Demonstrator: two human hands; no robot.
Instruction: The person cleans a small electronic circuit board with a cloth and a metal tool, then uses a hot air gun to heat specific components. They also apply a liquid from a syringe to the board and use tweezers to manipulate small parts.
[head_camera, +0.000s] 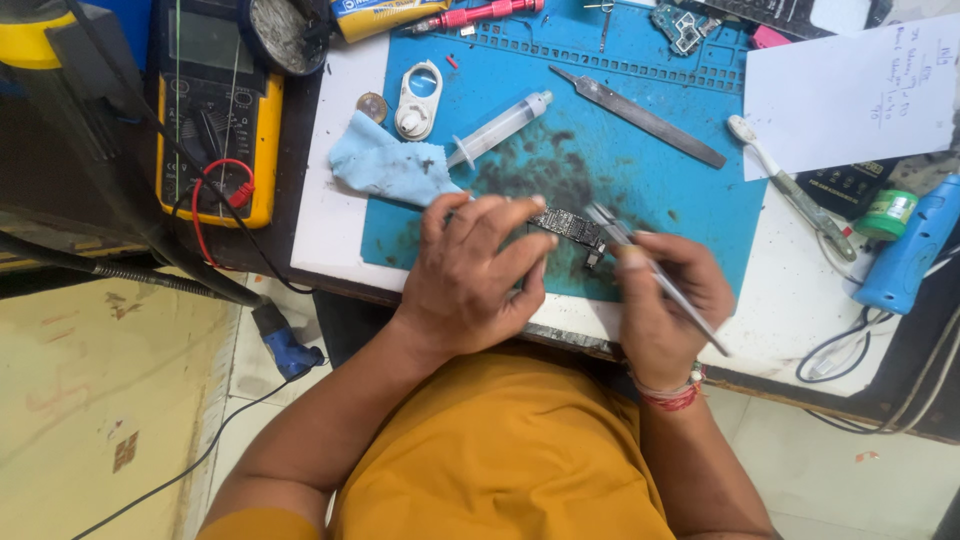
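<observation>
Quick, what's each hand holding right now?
Left hand: closed, holding the circuit board.
Right hand: closed, holding tweezers.

Left hand (475, 265) and right hand (665, 300), both pinched.

A mustard-yellow shirt (500, 450) with short sleeves covers the torso, its left sleeve edge at 7 o'clock. Both forearms are bare. Red and white thread bands (668, 392) circle the right wrist.

Bare blue mat (690, 190) right of circuit board (568, 222); syringe (497, 129), cloth (385, 165) crowd left; file (640, 118) beyond.
</observation>
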